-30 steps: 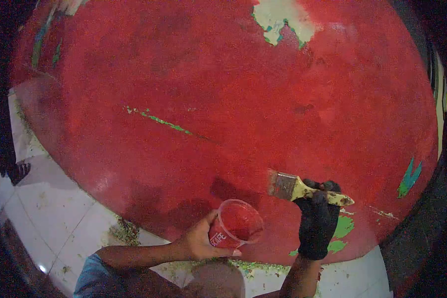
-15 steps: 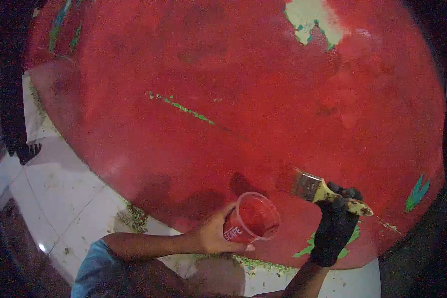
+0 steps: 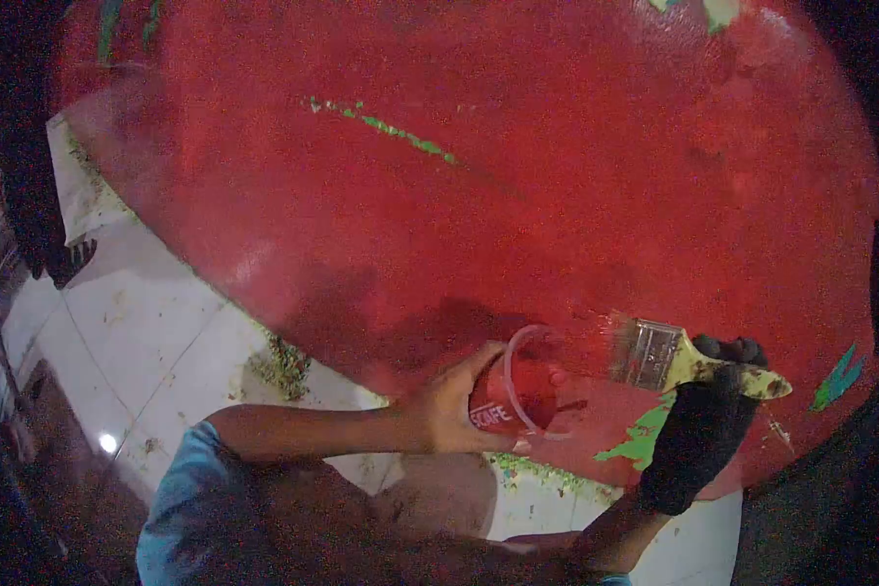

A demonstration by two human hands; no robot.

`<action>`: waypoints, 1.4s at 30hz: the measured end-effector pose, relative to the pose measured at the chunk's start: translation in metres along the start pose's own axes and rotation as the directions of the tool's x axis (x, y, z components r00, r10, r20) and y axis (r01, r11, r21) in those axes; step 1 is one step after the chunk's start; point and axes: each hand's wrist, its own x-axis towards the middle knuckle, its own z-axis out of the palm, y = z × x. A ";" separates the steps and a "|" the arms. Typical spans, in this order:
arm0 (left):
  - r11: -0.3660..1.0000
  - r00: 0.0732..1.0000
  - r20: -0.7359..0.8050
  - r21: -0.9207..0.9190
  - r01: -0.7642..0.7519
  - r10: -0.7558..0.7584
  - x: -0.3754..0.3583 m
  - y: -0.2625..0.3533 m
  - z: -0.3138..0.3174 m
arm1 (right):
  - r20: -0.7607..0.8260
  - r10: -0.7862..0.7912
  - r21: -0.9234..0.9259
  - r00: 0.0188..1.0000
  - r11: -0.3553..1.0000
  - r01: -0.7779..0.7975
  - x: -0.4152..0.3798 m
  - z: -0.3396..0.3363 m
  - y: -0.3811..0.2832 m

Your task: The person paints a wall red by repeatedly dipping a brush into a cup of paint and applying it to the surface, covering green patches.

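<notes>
My bare left hand [image 3: 454, 400] is wrapped round a clear plastic cup [image 3: 503, 415] with white lettering and red paint inside. The cup tilts to the right, its mouth facing the paintbrush [image 3: 689, 361]. In a black glove, my right hand [image 3: 703, 420] grips the brush by its pale, paint-stained handle. The brush's metal band and bristles point left, close over the large red-painted surface [image 3: 381, 225]. Just below the bristles lies a bright green patch [image 3: 640, 438] in the red.
A green streak [image 3: 400, 135] and a blue-green mark [image 3: 836, 379] break the red surface. White floor tiles [image 3: 146, 332] with flakes of debris [image 3: 278, 369] border its lower left edge. Another person's foot [image 3: 71, 262] stands at the far left.
The view has shifted, so the red surface's marks sit higher in the picture. Both hands, with the cup and the brush, appear further right and a little higher.
</notes>
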 end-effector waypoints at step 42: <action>0.991 0.983 0.122 -0.008 -0.135 0.135 -0.004 -0.035 0.006 | 0.276 0.416 -0.332 0.866 0.887 -0.321 -0.028 0.055 -0.007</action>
